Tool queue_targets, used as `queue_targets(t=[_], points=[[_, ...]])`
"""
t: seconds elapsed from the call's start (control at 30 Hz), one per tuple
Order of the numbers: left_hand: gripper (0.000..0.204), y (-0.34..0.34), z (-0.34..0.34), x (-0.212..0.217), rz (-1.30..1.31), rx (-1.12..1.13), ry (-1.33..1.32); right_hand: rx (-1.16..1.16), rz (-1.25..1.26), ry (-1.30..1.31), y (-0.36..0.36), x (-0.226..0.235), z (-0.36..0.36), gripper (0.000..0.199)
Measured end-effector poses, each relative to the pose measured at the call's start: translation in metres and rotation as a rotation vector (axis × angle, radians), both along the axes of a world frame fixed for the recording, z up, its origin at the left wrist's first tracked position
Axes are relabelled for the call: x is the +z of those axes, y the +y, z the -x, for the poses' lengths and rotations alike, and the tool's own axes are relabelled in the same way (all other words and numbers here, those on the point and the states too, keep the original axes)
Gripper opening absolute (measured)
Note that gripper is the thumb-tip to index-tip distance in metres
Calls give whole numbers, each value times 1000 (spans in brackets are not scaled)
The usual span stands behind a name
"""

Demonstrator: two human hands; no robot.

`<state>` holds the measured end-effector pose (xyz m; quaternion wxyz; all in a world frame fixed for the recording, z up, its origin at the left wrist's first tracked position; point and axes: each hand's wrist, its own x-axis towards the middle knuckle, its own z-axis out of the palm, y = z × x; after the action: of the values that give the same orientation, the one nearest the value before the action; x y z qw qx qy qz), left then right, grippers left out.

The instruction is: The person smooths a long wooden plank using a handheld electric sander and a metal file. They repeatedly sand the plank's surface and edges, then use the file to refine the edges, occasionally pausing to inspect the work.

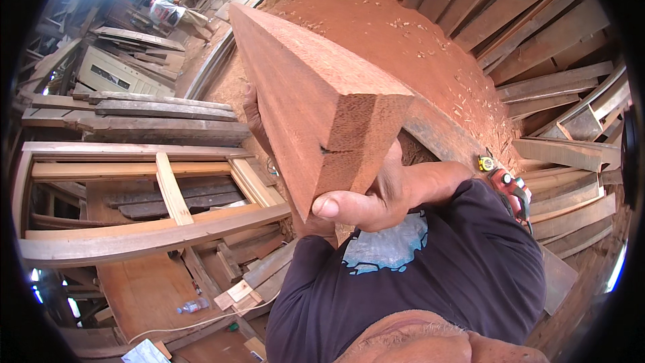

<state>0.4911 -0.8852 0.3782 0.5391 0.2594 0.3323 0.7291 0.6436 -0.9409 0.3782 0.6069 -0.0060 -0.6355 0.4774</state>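
Observation:
A long, squared reddish-brown wooden beam (pixel 295 87) is raised close in front of me, its cut end toward me with a small dark crack in it. My right hand (pixel 369 198) is closed on the near end, thumb pressed against the lower corner and the other fingers mostly hidden underneath. Farther along, my left hand (pixel 254 113) grips the beam's left side. Only part of that hand shows past the edge, and the beam covers most of the left forearm.
A wooden frame (pixel 154 238) lies to the left over stacked boards. At right, a yellow tape measure (pixel 486 163) and a red power tool (pixel 508 191) rest near a plank. Sawdust (pixel 383 33) covers the ground ahead. Another person (pixel 168 12) bends over at far left.

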Motion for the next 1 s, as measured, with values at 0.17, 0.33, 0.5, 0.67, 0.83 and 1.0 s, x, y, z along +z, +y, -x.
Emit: queue_targets(t=[0.17,0.33,0.5,0.67,0.83,1.0], points=[[67,2,1,1,-27,-24,-20,31,1,10,2,-1,5,92],[67,3,-1,0,-41,-42,-26,32,45,-19,0,-3,1,102],[67,3,-6,1,-48,-53,-27,64,99,-59,-1,0,-4,112],[67,2,-10,-1,-62,-68,-39,-59,89,82,1,-10,7,87],[68,-3,-3,4,-99,-78,-60,13,95,17,-2,0,4,99],[68,3,1,-19,-175,-149,-132,35,68,-30,3,-1,-1,89]])
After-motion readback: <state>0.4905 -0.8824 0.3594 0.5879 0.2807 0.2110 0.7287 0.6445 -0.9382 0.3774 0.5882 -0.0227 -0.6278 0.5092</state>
